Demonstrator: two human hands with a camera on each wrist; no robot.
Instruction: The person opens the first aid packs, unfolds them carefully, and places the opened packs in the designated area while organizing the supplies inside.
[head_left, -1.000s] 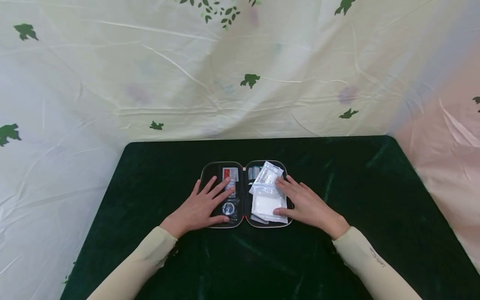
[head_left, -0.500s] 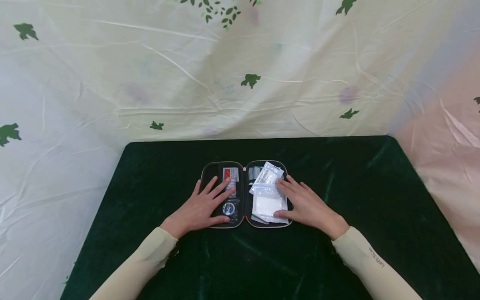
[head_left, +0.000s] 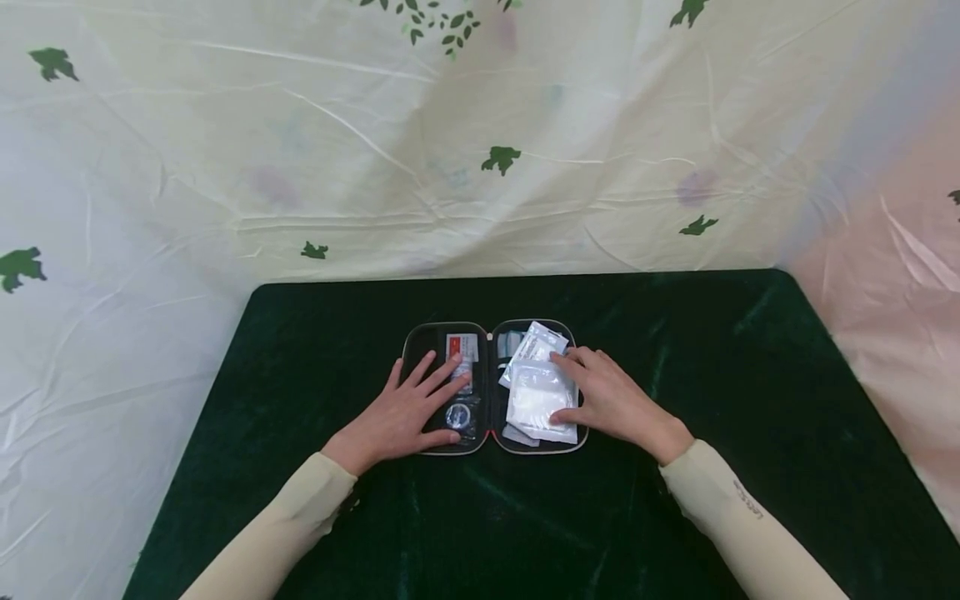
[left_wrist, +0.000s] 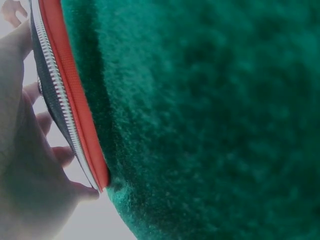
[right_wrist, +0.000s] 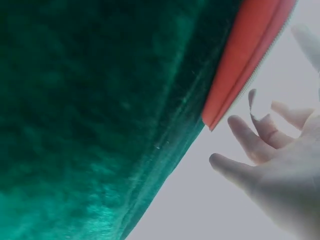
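A zip-up case [head_left: 491, 400], black inside, lies spread flat on the table, its spine between two halves. My left hand [head_left: 386, 417] rests with fingers spread over the left half, beside a small bag with a ring-shaped item [head_left: 457, 417] and a red-and-white packet [head_left: 463, 346]. Over the right half, my right hand [head_left: 618, 400] curls its fingers and thumb at the right side of a white gauze pad packet [head_left: 536, 400], gripping its edge. Beneath that packet lies a printed white sachet [head_left: 540, 342]. The wrist views show the case's orange outside [left_wrist: 75, 95] and zip teeth.
Dark green velvet cloth [head_left: 480, 533] covers the table. Behind and on both sides hangs a pale curtain [head_left: 420, 167] with green leaf shapes. Blue-and-white packets [head_left: 510, 343] sit in the upper part of the case's right half.
My right hand's fingers have curled inward on the gauze pad packet, which has shifted slightly up and right and catches more light. The left hand has stayed in place.
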